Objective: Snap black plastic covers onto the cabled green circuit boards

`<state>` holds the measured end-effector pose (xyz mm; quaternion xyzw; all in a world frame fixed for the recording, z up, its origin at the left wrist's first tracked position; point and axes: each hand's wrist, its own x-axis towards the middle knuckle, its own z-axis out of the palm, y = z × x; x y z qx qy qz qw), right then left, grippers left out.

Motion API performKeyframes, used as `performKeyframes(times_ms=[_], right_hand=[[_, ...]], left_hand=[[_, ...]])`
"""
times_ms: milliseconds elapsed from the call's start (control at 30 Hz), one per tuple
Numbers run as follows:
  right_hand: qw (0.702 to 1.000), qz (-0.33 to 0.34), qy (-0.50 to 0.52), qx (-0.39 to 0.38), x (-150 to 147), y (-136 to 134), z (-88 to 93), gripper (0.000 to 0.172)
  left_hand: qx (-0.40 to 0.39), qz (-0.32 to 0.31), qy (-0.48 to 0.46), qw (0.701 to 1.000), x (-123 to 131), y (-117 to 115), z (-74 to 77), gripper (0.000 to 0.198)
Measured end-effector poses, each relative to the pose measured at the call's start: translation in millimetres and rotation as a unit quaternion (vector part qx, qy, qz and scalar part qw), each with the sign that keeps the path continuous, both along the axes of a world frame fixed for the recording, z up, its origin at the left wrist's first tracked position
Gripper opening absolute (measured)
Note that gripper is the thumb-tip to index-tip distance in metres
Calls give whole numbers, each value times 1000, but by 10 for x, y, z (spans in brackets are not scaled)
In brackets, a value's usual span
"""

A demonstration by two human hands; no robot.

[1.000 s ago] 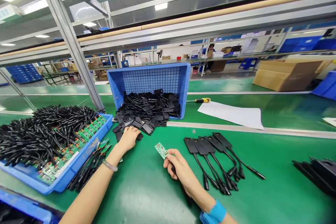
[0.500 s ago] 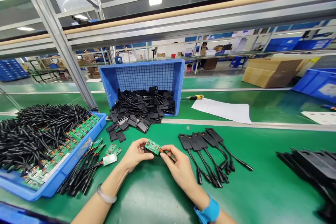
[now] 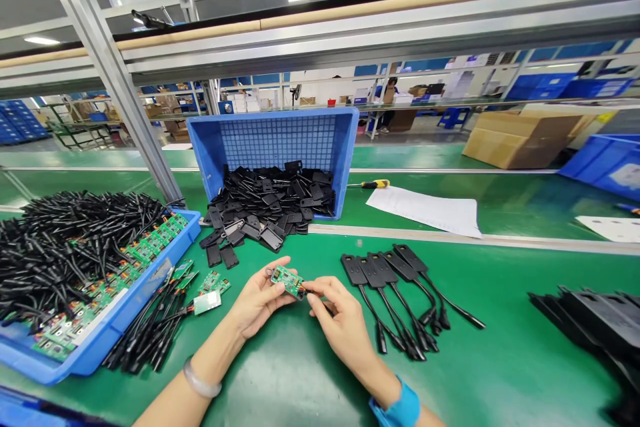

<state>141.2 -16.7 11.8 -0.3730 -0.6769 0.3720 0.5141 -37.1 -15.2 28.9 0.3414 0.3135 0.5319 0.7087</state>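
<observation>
Above the green worktop, a small green circuit board (image 3: 287, 280) with coloured wires at its right end sits between my hands. My left hand (image 3: 257, 300) grips it at the left end, thumb over its near edge. At the wired end, my right hand (image 3: 337, 317) pinches the cable (image 3: 308, 288), most of which is hidden by the fingers. Part of a black piece shows beneath the board; its shape is mostly hidden. Just left of my left hand lie loose circuit boards (image 3: 207, 302) with black cables (image 3: 145, 337).
A blue tray (image 3: 135, 300) of cabled boards stands left. Behind my hands, a tipped blue bin (image 3: 350, 160) spills black plastic housings (image 3: 270, 200). Several closed black housings with cables (image 3: 373, 271) lie right. Beyond are a screwdriver (image 3: 375, 184), paper (image 3: 425, 211) and a carton (image 3: 515, 139).
The board has tilted and shifted slightly left. My left hand has turned so more of its palm shows, with the thumb now on the board's edge. My right hand stays at the wired end.
</observation>
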Motion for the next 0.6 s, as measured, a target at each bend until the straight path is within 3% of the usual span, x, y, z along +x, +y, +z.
performKeyframes(times_ms=[200, 367, 500, 600], right_hand=[[996, -16, -64, 64, -30, -14, -46, 21], [989, -3, -105, 101, -83, -35, -85, 22], [993, -14, -113, 23, -89, -25, -86, 10], [990, 4, -114, -88, -80, -2, -76, 15]], left_hand=[[8, 4, 11, 1000, 72, -38, 2, 56], [1, 107, 45, 993, 197, -44, -87, 40], [2, 128, 67, 990, 222, -33, -124, 42], [5, 139, 86, 987, 214, -32, -115, 46]])
